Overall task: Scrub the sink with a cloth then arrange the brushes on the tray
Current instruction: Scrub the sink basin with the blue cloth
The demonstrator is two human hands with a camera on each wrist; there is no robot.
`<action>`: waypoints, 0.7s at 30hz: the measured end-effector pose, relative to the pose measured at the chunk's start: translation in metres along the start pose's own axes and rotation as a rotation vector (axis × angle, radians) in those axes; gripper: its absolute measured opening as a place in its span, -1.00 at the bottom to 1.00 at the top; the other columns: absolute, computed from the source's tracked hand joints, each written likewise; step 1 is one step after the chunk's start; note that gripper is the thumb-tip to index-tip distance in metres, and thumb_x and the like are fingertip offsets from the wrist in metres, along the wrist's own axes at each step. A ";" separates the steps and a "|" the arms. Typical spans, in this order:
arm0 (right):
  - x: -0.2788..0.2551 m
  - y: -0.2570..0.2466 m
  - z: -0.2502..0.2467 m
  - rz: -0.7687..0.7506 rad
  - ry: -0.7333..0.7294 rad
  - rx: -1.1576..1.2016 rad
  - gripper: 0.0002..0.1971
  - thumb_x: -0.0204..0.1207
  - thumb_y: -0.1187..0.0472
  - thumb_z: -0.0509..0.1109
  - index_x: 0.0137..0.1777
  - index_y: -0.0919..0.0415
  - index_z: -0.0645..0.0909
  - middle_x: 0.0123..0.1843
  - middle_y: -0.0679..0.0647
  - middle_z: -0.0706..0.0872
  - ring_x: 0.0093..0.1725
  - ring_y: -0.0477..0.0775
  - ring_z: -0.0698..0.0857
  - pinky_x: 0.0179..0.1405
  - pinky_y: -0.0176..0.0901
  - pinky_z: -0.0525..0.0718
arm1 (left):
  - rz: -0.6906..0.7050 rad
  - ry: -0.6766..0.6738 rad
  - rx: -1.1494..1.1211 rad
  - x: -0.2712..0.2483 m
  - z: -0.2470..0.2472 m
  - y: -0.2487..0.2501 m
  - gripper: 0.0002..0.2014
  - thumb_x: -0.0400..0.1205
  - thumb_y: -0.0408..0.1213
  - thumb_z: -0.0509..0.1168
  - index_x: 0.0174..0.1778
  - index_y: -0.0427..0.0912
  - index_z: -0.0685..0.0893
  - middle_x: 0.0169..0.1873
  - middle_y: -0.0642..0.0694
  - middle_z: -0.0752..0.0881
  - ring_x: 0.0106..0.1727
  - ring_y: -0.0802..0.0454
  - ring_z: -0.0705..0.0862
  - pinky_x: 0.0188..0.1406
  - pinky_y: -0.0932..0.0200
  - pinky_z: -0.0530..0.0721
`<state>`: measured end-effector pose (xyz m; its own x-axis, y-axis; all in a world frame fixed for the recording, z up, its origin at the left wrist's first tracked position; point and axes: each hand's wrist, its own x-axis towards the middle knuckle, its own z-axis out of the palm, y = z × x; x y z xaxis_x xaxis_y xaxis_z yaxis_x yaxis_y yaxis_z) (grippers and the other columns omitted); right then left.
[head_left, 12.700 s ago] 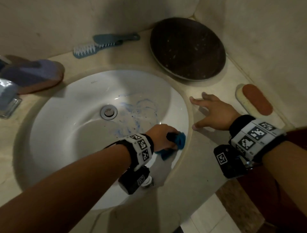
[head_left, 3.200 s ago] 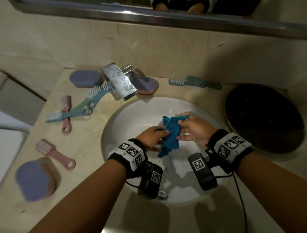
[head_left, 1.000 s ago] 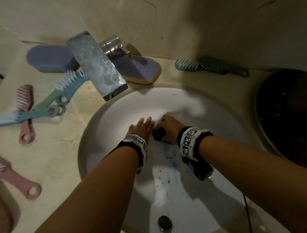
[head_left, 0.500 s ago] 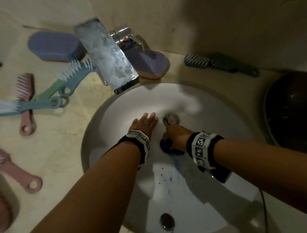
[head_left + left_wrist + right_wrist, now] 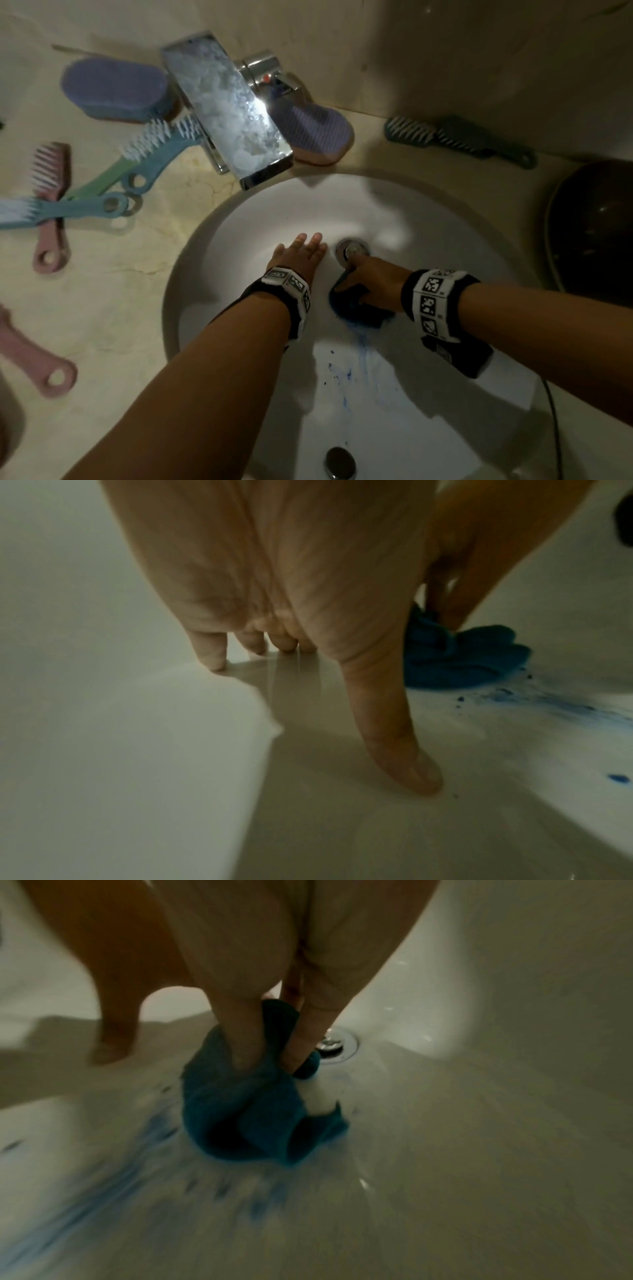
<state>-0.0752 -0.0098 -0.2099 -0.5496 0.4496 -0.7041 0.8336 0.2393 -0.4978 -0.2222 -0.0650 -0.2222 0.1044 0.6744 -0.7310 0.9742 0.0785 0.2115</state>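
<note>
My right hand point(image 5: 370, 277) grips a bunched blue cloth point(image 5: 356, 308) point(image 5: 246, 1112) and presses it on the white sink point(image 5: 239, 219) just below the drain point(image 5: 352, 249) point(image 5: 337, 1043). Blue streaks point(image 5: 359, 363) run down the basin under the cloth. My left hand point(image 5: 301, 251) lies flat with straight fingers on the basin wall beside it, its fingertips point(image 5: 212, 658) touching the porcelain; the cloth point(image 5: 455, 658) shows to its right. Several handled brushes point(image 5: 102, 195) lie on the counter at left, one dark brush point(image 5: 459, 140) at the back right. A dark round tray point(image 5: 592, 233) sits at right.
The chrome tap point(image 5: 226, 106) juts over the sink's back left rim. Two purple block brushes point(image 5: 113, 89) point(image 5: 315, 133) lie either side of it. A pink brush point(image 5: 37, 359) lies at the near left. An overflow plug point(image 5: 339, 462) sits at the near sink wall.
The right hand has dragged the cloth down and right from beside the drain, leaving a blue streak. The left hand stays flat on the basin. The view has shifted slightly.
</note>
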 end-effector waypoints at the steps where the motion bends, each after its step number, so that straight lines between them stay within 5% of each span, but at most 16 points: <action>1: 0.004 -0.003 -0.005 0.029 0.018 0.117 -0.93 0.47 0.41 0.41 -0.08 0.35 0.58 -0.16 0.21 0.62 -0.15 0.12 0.59 -0.20 -0.19 0.60 | 0.003 -0.003 0.010 0.001 0.001 -0.001 -0.03 0.56 -0.21 0.37 0.66 -0.08 -0.23 0.65 -0.02 -0.29 0.68 -0.07 -0.25 0.65 -0.14 -0.08; 4: 0.014 -0.009 -0.010 0.084 0.040 0.187 -0.85 0.47 0.38 0.41 0.02 0.37 0.70 -0.01 0.23 0.67 0.03 0.17 0.62 0.05 -0.09 0.55 | 0.006 -0.007 0.021 0.002 0.001 -0.002 0.04 0.51 -0.21 0.43 0.66 -0.08 -0.24 0.65 -0.02 -0.30 0.68 -0.07 -0.26 0.65 -0.13 -0.09; 7: -0.003 -0.007 0.007 0.101 -0.092 0.146 -0.89 0.43 0.45 0.40 -0.16 0.26 0.57 -0.17 0.20 0.61 -0.14 0.17 0.61 -0.23 -0.10 0.59 | 0.002 -0.007 0.026 0.002 0.001 -0.001 0.06 0.48 -0.20 0.45 0.66 -0.08 -0.24 0.65 -0.02 -0.31 0.68 -0.08 -0.25 0.65 -0.14 -0.09; 9: -0.009 -0.006 0.018 0.103 -0.141 0.057 -0.84 0.39 0.42 0.42 -0.20 0.20 0.52 -0.16 0.16 0.60 -0.13 0.13 0.59 -0.20 -0.07 0.59 | -0.001 0.002 0.028 0.002 0.001 0.000 0.02 0.51 -0.19 0.43 0.66 -0.08 -0.22 0.65 -0.03 -0.29 0.68 -0.08 -0.24 0.65 -0.15 -0.06; 13: 0.009 -0.014 0.005 0.111 0.055 0.316 -0.69 0.41 0.43 0.42 -0.34 0.00 0.50 -0.13 0.20 0.67 -0.08 0.17 0.63 -0.02 -0.02 0.63 | -0.003 -0.006 0.053 0.004 0.001 0.001 0.07 0.47 -0.18 0.46 0.66 -0.08 -0.23 0.66 -0.04 -0.28 0.68 -0.09 -0.22 0.65 -0.17 -0.02; 16: 0.019 -0.019 0.010 0.153 0.040 0.299 -0.79 0.45 0.38 0.38 -0.07 0.03 0.67 0.17 0.25 0.68 0.21 0.26 0.63 0.22 0.02 0.63 | -0.010 0.003 0.055 0.006 0.001 0.001 0.06 0.47 -0.16 0.46 0.66 -0.08 -0.23 0.66 -0.05 -0.28 0.68 -0.10 -0.22 0.65 -0.18 -0.01; 18: 0.004 -0.020 0.026 0.143 -0.134 0.221 -0.73 0.44 0.35 0.42 0.15 0.26 0.64 0.21 0.26 0.66 0.24 0.28 0.62 0.27 0.09 0.64 | -0.023 -0.006 0.080 0.008 0.003 0.000 0.18 0.37 -0.11 0.54 0.65 -0.08 -0.24 0.65 -0.05 -0.29 0.68 -0.10 -0.22 0.65 -0.18 0.00; 21: -0.008 -0.019 0.043 0.145 -0.238 0.053 -0.69 0.43 0.29 0.47 0.19 0.24 0.64 0.25 0.18 0.62 0.20 0.18 0.59 0.25 -0.07 0.60 | -0.044 -0.013 0.119 0.007 0.003 0.003 0.26 0.31 -0.07 0.58 0.65 -0.08 -0.27 0.65 -0.04 -0.30 0.68 -0.10 -0.22 0.64 -0.18 0.06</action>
<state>-0.0886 -0.0549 -0.2166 -0.4277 0.2597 -0.8658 0.9038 0.1391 -0.4047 -0.2184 -0.0623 -0.2283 0.0625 0.6624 -0.7465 0.9947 0.0200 0.1010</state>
